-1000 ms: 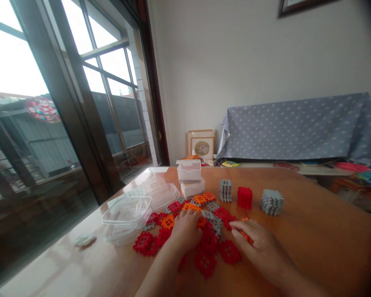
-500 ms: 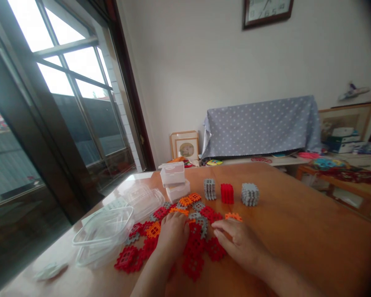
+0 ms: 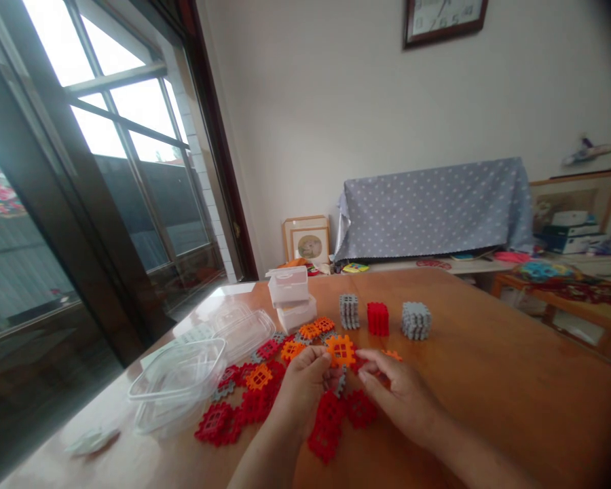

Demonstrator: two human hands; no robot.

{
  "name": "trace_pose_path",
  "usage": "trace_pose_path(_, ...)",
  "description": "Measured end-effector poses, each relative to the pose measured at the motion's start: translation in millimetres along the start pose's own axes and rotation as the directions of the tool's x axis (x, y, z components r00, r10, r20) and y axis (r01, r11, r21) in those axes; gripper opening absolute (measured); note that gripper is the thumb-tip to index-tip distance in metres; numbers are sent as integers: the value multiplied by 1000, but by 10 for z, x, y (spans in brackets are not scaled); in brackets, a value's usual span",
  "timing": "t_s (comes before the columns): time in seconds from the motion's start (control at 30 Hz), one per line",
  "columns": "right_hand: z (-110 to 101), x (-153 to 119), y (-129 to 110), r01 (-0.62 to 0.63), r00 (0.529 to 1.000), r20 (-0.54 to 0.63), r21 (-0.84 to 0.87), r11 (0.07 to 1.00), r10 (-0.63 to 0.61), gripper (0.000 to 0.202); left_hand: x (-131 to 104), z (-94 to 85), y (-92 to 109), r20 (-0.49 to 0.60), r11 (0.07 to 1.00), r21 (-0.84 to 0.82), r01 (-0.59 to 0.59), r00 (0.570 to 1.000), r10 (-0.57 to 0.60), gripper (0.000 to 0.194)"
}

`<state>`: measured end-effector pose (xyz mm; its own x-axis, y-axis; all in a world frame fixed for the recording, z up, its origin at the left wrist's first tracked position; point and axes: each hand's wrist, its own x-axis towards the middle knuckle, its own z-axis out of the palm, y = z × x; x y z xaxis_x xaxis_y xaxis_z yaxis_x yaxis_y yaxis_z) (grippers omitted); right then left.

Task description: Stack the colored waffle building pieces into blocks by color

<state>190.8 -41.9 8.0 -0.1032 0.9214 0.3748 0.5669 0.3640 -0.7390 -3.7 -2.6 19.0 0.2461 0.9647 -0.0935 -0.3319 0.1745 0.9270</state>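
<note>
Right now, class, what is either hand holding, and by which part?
The left hand pinches an orange piece by its left edge; whether the right hand grips anything cannot be told.

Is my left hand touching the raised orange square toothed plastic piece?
Touching: head view shows the left hand pinching the orange piece by its edge.

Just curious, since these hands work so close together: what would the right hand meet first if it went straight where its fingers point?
Probably the orange toothed piece in the left hand, just beyond the fingertips of the right hand, though depth is hard to judge.
</note>
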Motion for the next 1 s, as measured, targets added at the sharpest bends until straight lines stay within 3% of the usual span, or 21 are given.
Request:
trace_pose_path(0.27,-14,-6,37,-45,998,-44,51,998,47,56,-58,81,-74,65,993,-67,96,994,-91,29)
trace_pose_path(0.47,-78,-26,30,3,999,-42,112,994,1,56,-34,76,-95,59,996,71,63,996,-67,31)
trace_pose_path(0.7,-235,-36,-162,71,982,168,91,993,-86,59,-11,51,-125,120,994,104,26,992,-38,30)
trace_pose_path(0.87,-290,-16,-120,11,969,247,27,1000,-17,62,-8,26,-132,131,995,88,45,990,-56,35)
trace_pose_path(1.0,-324,-18,-79,-37,946,325,113,993,-2,59,-23,26,-138,161,995,80,60,984,-72,38)
